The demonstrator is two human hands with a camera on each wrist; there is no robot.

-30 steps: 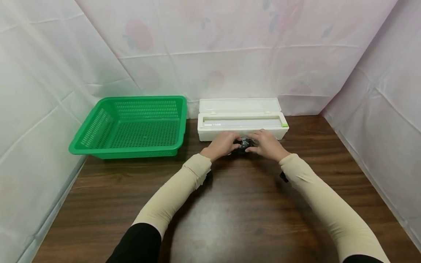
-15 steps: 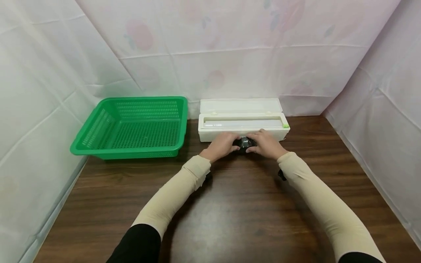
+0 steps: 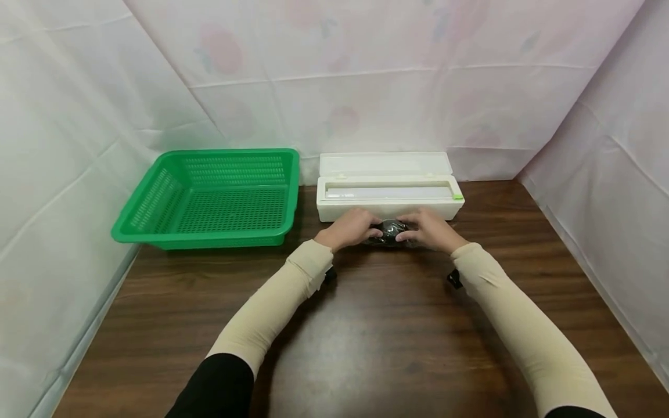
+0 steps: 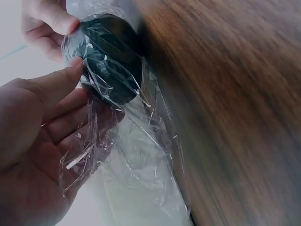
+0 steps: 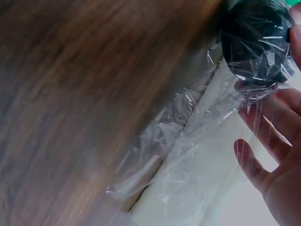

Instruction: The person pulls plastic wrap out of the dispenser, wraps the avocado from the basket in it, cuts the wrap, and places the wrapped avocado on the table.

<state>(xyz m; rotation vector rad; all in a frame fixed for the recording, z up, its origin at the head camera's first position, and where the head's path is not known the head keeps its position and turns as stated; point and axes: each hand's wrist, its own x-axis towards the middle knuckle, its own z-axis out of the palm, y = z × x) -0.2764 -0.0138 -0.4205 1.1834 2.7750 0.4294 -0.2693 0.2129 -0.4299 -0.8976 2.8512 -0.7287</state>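
Two hands, one dark round object (image 3: pixel 391 230), and in the head view it sat right between the fingertips! The left hand (image 3: pixel 351 228) and the right hand (image 3: pixel 430 230) gripped it from either side, the gap between them slightly wider than half a second earlier, so more of its shiny face showed. Just beyond the fingers stood the white box (image 3: pixel 390 205), lid (image 3: pixel 385 164) up; well past the left fingers, the green basket (image 3: pixel 204 238). Over to the left wrist view: both thumbs on the object, left fingers curled behind, clear film (image 4: pixel 146 155) trailing across them! And the right wrist view: fingertips against the object, little finger splayed apart, loose film beyond them, so the wrapping seemed not yet snug.
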